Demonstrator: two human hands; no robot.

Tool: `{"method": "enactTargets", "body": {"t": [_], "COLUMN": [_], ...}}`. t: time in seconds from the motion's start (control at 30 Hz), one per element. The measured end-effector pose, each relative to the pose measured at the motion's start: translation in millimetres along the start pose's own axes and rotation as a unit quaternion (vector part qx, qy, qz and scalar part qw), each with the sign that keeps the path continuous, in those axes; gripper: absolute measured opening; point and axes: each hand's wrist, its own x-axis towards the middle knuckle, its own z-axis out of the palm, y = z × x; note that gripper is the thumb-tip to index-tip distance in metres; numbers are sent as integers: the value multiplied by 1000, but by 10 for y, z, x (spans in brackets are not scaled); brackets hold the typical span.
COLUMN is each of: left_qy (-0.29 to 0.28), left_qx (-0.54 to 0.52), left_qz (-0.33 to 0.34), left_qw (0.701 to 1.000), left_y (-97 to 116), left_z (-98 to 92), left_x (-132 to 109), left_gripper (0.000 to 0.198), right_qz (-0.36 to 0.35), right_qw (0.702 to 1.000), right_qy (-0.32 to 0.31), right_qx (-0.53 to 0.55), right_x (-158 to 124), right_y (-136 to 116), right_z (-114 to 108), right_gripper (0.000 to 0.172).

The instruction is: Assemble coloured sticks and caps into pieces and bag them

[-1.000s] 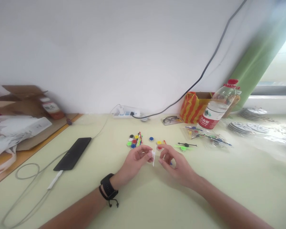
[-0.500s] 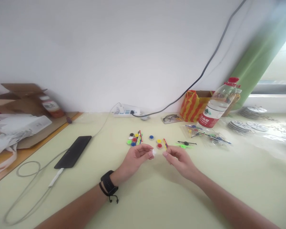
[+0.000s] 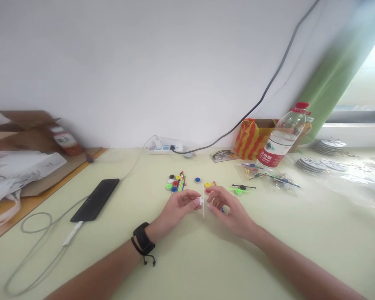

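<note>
My left hand point(image 3: 181, 207) pinches a small white plastic spinner base point(image 3: 201, 201) between thumb and fingertips. A thin white strip point(image 3: 203, 211), seen edge-on and upright, stands against the base on its right side; it looks like a spinner arrow. My right hand point(image 3: 234, 211) is just right of the strip, fingers curved and apart, with a small gap to it. Behind the hands lie coloured round discs, among them a blue disc point(image 3: 198, 180) and a yellow disc point(image 3: 207, 184), beside a bunch of coloured arrows point(image 3: 181, 181). The right hand partly hides a red disc point(image 3: 208, 190).
A black arrow spinner point(image 3: 243, 187) and a green one point(image 3: 238, 192) lie right of the hands, with bagged pieces point(image 3: 278, 181) beyond. Further back stand a water bottle point(image 3: 278, 141) and a striped bag point(image 3: 251, 139). A black phone point(image 3: 95, 200) with its cable lies left.
The white strip now shows upright against the white base. My right hand has moved left towards it, its fingers going from a pinch to spread apart. My left hand keeps its pinch.
</note>
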Motion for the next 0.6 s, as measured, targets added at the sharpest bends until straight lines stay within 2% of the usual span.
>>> {"method": "enactTargets", "body": {"t": [0.17, 0.23, 0.27, 0.33, 0.37, 0.43, 0.47, 0.53, 0.6], "left_qy": [13, 9, 7, 7, 8, 13, 16, 14, 10], "left_qx": [10, 8, 5, 0, -3, -8, -9, -8, -5], "left_qz": [-11, -12, -13, -12, -12, -14, -16, -17, -16], "left_qw": [1000, 1000, 1000, 1000, 1000, 1000, 1000, 1000, 1000], "left_y": [4, 6, 4, -6, -11, -22, -25, -27, -23], "left_z": [-4, 3, 6, 10, 11, 12, 12, 14, 18], "left_x": [8, 5, 4, 3, 3, 3, 3, 3, 1], "left_gripper": [34, 34, 34, 33, 33, 32, 32, 33, 34], "right_qz": [-73, -95, -97, -85, -74, -45, -32, -16, -14], "right_qw": [994, 989, 987, 986, 987, 990, 991, 994, 997], "right_qy": [11, 10, 4, -1, 6, 44, 65, 79, 70], "right_qx": [-86, -115, -126, -140, -140, -125, -109, -69, -34], "right_x": [-62, -73, -71, -51, -36, -6, 7, 25, 29], "right_y": [55, 75, 78, 68, 53, 5, -24, -78, -108], "right_z": [18, 25, 18, -19, -47, -103, -124, -133, -98], "right_gripper": [76, 80, 71, 30, 23, 43, 45, 39, 24]}}
